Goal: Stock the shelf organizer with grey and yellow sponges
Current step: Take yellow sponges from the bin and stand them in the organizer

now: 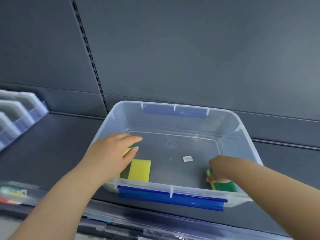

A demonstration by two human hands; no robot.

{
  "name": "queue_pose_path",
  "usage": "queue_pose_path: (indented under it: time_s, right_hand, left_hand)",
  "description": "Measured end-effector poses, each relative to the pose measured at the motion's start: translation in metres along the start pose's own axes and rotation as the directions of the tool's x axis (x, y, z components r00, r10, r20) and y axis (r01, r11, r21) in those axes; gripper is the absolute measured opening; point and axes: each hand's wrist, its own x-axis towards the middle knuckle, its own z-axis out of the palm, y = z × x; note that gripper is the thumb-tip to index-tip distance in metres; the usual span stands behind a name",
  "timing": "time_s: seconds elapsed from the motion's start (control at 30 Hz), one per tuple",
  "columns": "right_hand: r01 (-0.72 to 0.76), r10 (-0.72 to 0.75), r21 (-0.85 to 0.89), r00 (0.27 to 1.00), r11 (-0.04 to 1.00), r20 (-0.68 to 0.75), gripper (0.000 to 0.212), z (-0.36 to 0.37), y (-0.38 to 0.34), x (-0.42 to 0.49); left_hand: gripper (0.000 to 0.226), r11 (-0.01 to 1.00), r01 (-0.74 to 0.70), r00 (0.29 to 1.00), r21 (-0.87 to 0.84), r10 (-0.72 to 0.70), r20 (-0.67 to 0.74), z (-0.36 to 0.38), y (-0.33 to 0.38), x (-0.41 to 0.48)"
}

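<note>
1. Shelf organizer (pixel 19 116) stands at the far left of the shelf (pixel 52 153), its clear dividers running back toward the rear panel. It is well apart from the bin and left of both hands, so every sponge has to travel leftward.
2. The left hand (pixel 110 153) is the nearer one to the organizer. Its grip is curled, fingers above and thumb below, round a yellow and green sponge (pixel 129 149) just inside the bin's left wall. The hand hides most of that sponge.
3. A loose yellow sponge (pixel 140 170) lies flat on the bin floor, just right of the left wrist and near the front wall. Its long axis runs front to back. A duller strip on its left may be a grey face; I cannot tell.
4. The clear bin (pixel 173 105) sits open on the shelf, with a blue latch (pixel 171 198) along its front rim.
5. The right hand (pixel 220 168) is down in the near right corner. Its grip pinches a green-topped sponge (pixel 225 186), thumb on the near side. Whether it holds 1 sponge or 2 stacked is unclear. This hand is the farther from the organizer and would have to cross the whole bin, so the left hand's sponge looks best placed to go first
</note>
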Motion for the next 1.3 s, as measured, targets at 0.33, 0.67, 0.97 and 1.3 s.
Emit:
queue_pose_path:
  time_s: [0.33,0.67,0.97,1.3]
  right_hand:
    - [0.236,-0.006,0.57,0.927,0.787,-0.376,0.056,-0.031,0.004,-0.023]
    - [0.351,0.059,0.621,0.839,0.701,-0.541,0.031,-0.027,-0.019,-0.041]
    - [0.107,0.047,0.362,0.919,0.926,-0.392,0.029,-0.02,-0.035,-0.028]
    - [0.128,0.129,0.572,0.913,0.81,-0.387,0.063,-0.021,-0.04,-0.025]
  left_hand:
    - [0.036,0.879,-0.407,0.871,0.247,0.292,0.395,0.012,0.0,0.057]
    - [0.063,0.801,-0.561,0.49,0.211,0.115,0.864,0.047,0.015,0.078]
    - [0.069,0.851,-0.508,0.416,0.136,0.104,0.904,0.049,0.008,0.08]
    - [0.068,0.923,-0.382,0.599,-0.037,0.278,0.751,0.041,0.002,0.084]
